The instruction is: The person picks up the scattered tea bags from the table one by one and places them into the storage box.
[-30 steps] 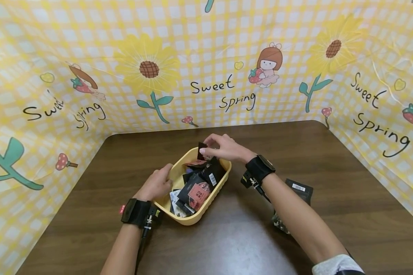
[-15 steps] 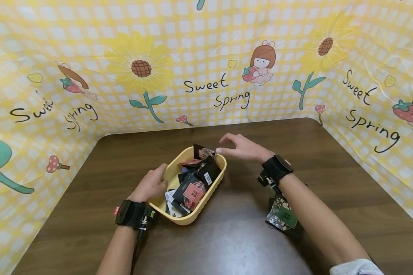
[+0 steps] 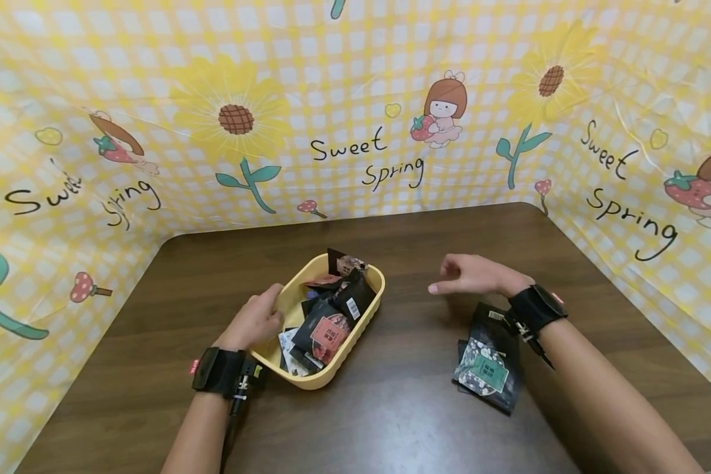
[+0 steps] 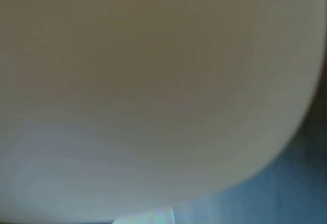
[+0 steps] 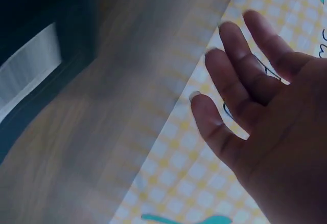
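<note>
My left hand grips the left rim of a yellow plastic basket, thumb side inward. Inside lie several flat black sachets with pink or floral labels, heaped toward the right and back. One black sachet leans up at the far end of the rim. My right hand hovers over the table, right of the basket, holding nothing. Its fingers look relaxed and slightly bent in the right wrist view. Just nearer to me, black sachets with a green label overlap on the table.
The brown wooden table ends at the back and sides against a yellow checked cloth with flower prints. Black camera straps with cables sit on both wrists. A pale blurred surface fills most of the left wrist view.
My right hand has let go of the sachet at the basket's far end and moved right, toward the sachets on the table. My left hand has kept its grip on the basket.
</note>
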Demonstrator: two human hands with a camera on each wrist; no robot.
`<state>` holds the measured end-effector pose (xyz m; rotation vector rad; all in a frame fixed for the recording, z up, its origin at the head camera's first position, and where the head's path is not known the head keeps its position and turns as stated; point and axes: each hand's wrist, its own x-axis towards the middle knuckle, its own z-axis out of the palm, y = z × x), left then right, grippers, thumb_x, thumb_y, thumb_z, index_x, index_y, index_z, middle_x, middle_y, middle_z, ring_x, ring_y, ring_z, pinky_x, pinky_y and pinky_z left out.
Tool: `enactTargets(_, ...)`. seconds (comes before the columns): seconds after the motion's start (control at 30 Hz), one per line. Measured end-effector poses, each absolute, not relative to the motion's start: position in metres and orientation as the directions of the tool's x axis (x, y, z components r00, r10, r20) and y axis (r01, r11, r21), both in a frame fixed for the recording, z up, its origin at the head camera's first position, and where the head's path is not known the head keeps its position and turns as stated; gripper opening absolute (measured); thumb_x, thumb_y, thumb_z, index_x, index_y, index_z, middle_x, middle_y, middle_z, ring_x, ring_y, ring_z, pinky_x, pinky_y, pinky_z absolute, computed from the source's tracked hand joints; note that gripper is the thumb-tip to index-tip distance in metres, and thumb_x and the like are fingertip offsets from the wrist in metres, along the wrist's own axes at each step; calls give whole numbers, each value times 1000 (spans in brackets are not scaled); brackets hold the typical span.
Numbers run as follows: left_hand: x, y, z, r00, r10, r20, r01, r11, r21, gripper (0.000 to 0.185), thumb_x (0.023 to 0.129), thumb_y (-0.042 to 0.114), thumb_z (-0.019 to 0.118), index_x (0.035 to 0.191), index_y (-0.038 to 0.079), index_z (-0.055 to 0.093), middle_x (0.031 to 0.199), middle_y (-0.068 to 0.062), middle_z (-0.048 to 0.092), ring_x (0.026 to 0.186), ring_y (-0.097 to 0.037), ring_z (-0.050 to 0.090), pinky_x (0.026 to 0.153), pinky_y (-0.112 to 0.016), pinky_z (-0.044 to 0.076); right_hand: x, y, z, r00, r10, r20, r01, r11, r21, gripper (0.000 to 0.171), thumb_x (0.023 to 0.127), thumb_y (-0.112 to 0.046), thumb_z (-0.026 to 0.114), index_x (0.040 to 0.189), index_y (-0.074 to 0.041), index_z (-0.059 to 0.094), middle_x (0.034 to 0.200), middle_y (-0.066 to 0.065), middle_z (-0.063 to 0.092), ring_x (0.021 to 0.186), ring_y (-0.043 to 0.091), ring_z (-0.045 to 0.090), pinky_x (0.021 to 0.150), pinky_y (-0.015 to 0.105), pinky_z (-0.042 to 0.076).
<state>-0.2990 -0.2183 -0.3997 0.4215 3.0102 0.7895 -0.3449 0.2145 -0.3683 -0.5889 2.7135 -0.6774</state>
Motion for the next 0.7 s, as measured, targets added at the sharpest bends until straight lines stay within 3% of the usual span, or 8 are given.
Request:
enactTargets(0.27, -299, -217, -400, -964, 257, 72, 259, 841, 475, 36, 86, 0, 50, 122, 2, 50, 87, -14, 64, 70, -19, 58, 58, -28, 46, -314, 246, -376, -878, -430, -211, -306, 843, -443, 66, 81, -60, 64, 116, -5, 56, 111, 12, 63, 97, 21, 60, 80, 38, 50)
enactTargets(0.7, -299, -218, -400, -961, 267, 76, 270, 836, 478, 35, 87, 0, 50, 121, 1, 50, 87, -15, 64, 69, -19, 58, 59, -28, 46, -261, 244, -383, -874, -451, -183, -389, 873, -296, 62, 67, -70, 69, 98, -18, 57, 89, -2, 58, 76, 11, 51, 64, 27, 41)
